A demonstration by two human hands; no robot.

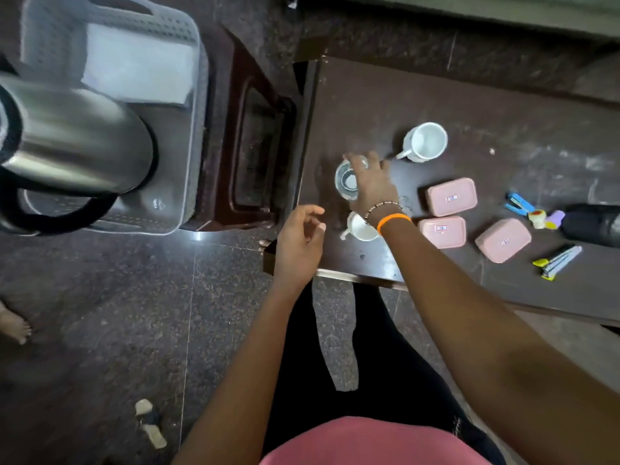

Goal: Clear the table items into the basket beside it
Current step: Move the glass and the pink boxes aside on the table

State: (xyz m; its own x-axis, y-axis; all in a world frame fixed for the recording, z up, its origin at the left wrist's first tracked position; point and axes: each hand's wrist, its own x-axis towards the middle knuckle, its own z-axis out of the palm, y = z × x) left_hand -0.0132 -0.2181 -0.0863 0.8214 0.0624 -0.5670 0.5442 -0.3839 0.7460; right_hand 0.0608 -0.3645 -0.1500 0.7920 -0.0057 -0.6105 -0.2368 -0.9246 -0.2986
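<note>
one round clear glass point(347, 181) under curled right hand point(370, 182)

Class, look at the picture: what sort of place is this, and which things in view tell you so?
Probably a room in a home: a dark low table with white cups and pink lunch boxes, a speckled stone floor, and a plastic basket.

I can read no text from here. Each of the three pink lidded boxes point(451, 197) point(442, 231) point(503, 240) right of my right grip point(370, 182) carries a small label, too blurred to read.
</note>
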